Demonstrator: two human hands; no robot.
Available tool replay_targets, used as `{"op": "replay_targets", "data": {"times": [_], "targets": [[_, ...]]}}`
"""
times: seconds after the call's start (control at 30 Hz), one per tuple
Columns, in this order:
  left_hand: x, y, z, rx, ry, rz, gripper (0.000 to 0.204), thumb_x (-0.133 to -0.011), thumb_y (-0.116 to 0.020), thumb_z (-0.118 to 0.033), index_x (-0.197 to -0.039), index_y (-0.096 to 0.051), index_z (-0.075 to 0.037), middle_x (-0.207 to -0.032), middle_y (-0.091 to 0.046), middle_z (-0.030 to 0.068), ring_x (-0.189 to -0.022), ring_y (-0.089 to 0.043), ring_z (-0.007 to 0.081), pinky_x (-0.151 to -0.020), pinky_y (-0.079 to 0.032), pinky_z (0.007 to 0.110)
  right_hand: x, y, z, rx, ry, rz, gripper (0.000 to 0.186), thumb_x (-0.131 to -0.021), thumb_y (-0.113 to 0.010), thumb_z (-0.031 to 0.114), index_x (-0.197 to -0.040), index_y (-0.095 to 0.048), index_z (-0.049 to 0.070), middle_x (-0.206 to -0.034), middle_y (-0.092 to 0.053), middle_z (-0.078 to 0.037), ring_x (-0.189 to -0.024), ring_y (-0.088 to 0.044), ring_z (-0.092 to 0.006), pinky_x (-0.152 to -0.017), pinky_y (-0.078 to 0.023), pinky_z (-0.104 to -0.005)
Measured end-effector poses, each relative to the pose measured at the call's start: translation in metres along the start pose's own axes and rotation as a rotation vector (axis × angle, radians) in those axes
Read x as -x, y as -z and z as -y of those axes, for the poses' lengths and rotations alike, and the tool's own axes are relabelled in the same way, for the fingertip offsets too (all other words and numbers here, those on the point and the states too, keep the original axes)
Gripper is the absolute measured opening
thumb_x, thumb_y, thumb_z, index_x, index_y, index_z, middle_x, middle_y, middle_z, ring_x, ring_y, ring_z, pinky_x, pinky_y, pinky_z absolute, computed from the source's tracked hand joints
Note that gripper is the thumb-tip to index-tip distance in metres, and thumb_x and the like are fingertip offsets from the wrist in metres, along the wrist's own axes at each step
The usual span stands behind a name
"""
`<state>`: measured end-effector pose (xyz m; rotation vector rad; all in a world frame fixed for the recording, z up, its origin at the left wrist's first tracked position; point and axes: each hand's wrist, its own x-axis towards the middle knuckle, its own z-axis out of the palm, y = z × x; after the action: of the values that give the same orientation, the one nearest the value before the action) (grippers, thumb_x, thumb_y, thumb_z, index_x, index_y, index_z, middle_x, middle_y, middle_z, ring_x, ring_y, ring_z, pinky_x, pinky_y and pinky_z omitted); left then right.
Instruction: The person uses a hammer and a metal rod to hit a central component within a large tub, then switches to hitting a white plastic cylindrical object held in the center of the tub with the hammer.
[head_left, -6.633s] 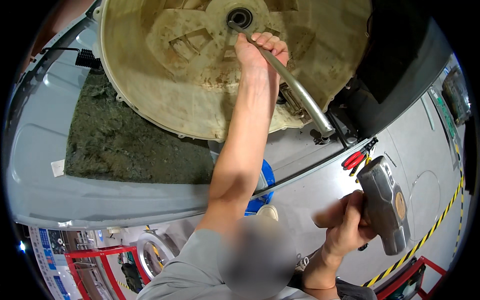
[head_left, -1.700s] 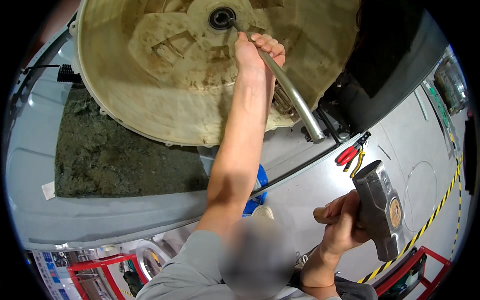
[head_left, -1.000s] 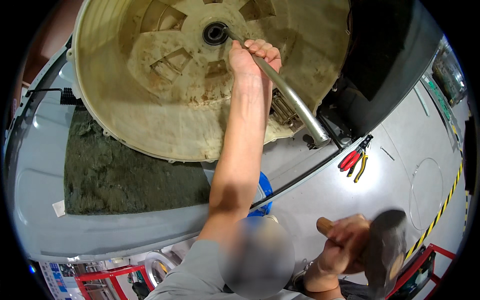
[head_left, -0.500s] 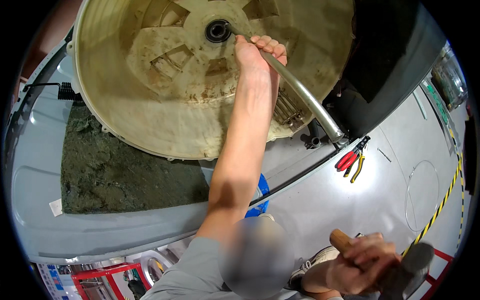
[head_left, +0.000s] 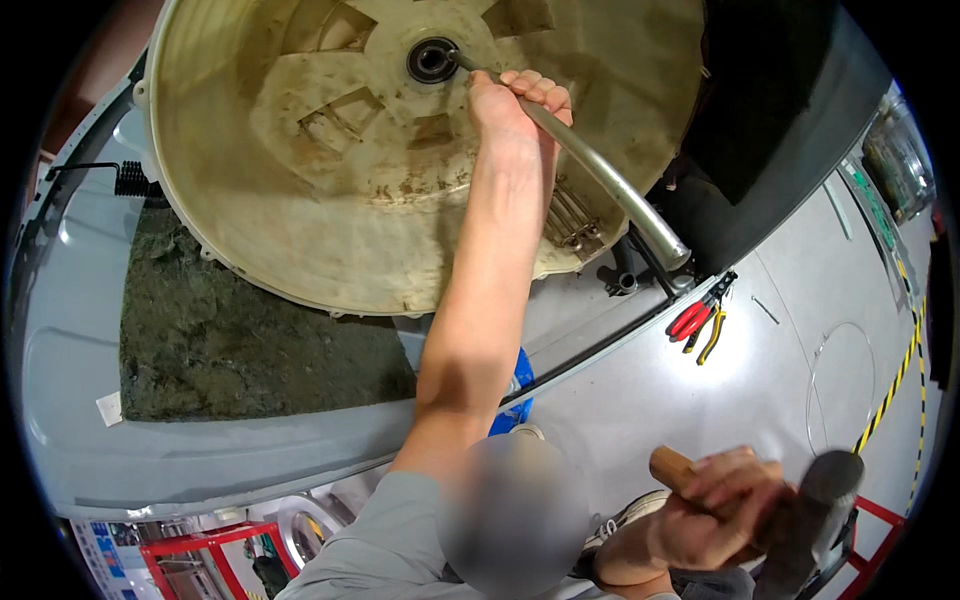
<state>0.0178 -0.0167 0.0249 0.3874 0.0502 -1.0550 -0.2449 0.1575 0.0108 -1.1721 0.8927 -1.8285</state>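
Note:
A large cream-coloured washing machine tub (head_left: pixel 260 240), stained brown inside, lies open in front of me. At its centre sits a dark round bearing (head_left: pixel 432 62). My left hand (head_left: pixel 520 105) is wrapped round a long metal rod (head_left: pixel 620 195). The rod's thin end rests at the bearing's edge, and its thick end slants out past the tub's rim. Low on the right, my right hand (head_left: pixel 722 508) grips a hammer (head_left: pixel 815 520) by its wooden handle, with the grey head well apart from the rod. That hand is slightly blurred.
Beneath the tub is a grey cabinet panel (head_left: pixel 200 450) with a dark felt-like pad (head_left: pixel 250 370). A coil spring (head_left: pixel 131 179) lies at the left. On the floor are red-handled pliers (head_left: pixel 690 318), yellow-black pliers (head_left: pixel 711 338), a wire loop (head_left: pixel 873 370) and striped tape (head_left: pixel 888 400).
The hammer in my right hand has risen slightly and its head has tilted. My left hand and the rod keep their place at the bearing. The whole view has shifted a little.

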Motion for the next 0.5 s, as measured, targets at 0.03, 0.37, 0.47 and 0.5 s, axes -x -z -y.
{"op": "replay_targets", "data": {"times": [0.03,0.37,0.47,0.5], "targets": [[0.0,0.001,0.002,-0.01,0.008,0.026,0.053,-0.093,-0.015,-0.047,-0.058,-0.031,-0.01,-0.046,-0.028,-0.0014,-0.039,-0.023,0.011,-0.038,-0.02,0.024,-0.001,-0.002,0.001,-0.061,-0.008,-0.052,0.028,-0.089,-0.039,0.016,-0.062,-0.036,0.008,-0.051,-0.031,-0.001,-0.037,-0.032,-0.0087,-0.043,-0.033,-0.0219],[0.011,-0.006,0.0,-0.06,-0.035,-0.026,0.05,-0.092,-0.023,-0.05,-0.057,-0.032,-0.014,-0.046,-0.029,-0.0035,-0.04,-0.025,0.0087,-0.037,-0.023,0.022,0.015,-0.022,-0.033,-0.061,-0.116,0.02,0.008,-0.084,-0.049,0.0,-0.077,-0.049,-0.003,-0.054,-0.043,-0.004,-0.043,-0.04,-0.0096,-0.038,-0.033,-0.0209],[0.002,0.001,0.0,0.009,0.019,0.011,0.05,-0.091,-0.022,-0.051,-0.059,-0.034,-0.014,-0.047,-0.032,-0.0035,-0.04,-0.027,0.009,-0.037,-0.023,0.022,0.012,-0.019,-0.005,-0.028,-0.017,0.031,0.027,-0.087,-0.044,0.005,-0.061,-0.04,0.004,-0.051,-0.037,-0.002,-0.04,-0.035,-0.0082,-0.039,-0.032,-0.0204],[0.0,0.003,-0.001,0.003,0.018,0.022,0.05,-0.091,-0.022,-0.051,-0.059,-0.034,-0.014,-0.047,-0.032,-0.0035,-0.04,-0.027,0.0091,-0.037,-0.023,0.022,0.01,-0.012,-0.01,-0.042,0.03,0.087,0.021,-0.086,-0.048,0.005,-0.065,-0.043,0.003,-0.052,-0.04,-0.001,-0.04,-0.037,-0.0071,-0.04,-0.034,-0.0201]]}}
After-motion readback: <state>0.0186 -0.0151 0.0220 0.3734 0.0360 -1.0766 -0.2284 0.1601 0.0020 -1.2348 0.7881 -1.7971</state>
